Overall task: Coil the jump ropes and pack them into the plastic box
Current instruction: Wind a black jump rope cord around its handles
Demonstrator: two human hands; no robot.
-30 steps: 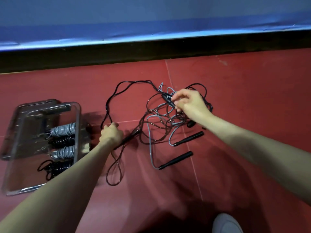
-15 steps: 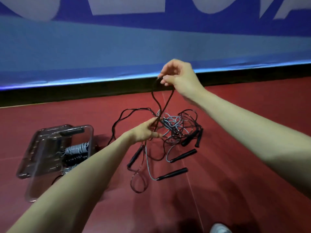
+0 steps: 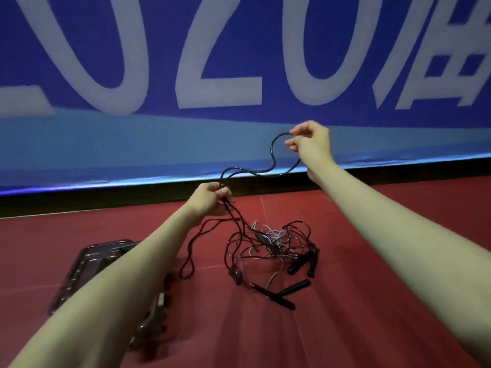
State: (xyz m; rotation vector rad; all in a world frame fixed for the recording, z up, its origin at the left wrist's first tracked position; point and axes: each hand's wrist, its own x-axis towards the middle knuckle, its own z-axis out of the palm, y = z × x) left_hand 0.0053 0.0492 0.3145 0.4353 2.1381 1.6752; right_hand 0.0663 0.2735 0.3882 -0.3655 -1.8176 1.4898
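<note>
Two hands raised: right hand (image 3: 309, 140) pinching a black jump rope (image 3: 273, 155), left hand (image 3: 211, 199) gripping it lower. Tangled ropes (image 3: 268, 243) on red floor (image 3: 372, 261), plastic box (image 3: 87, 261) left; likely snagging, dragging the pile.

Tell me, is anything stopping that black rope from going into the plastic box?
Yes. The thin black jump rope, held up by the left hand and right hand, still runs down into the tangled pile of black and grey ropes on the red floor. The left forearm hides much of the clear plastic box.
</note>
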